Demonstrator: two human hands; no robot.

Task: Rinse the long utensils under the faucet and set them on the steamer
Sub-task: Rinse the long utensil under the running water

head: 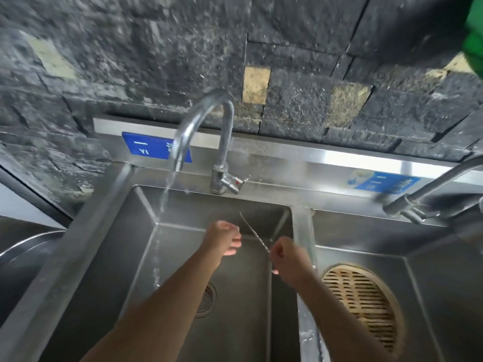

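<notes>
A thin long utensil [252, 231], blurred, slants up and to the left from my right hand [286, 257], which grips its lower end over the left sink basin [141, 246]. To its left my left hand [224, 237] hangs with loosely curled fingers and holds nothing. The faucet [206, 126] arches over the basin's back left, and water [163, 197] runs down from its spout, well left of both hands. A round bamboo steamer [363, 304] lies in the right basin, just right of my right forearm.
A steel divider [303, 231] separates the two basins. A drain [206, 299] sits in the left basin floor. A second faucet [428, 192] reaches in from the right. A metal pot rim [23, 246] shows at the far left. Dark stone wall behind.
</notes>
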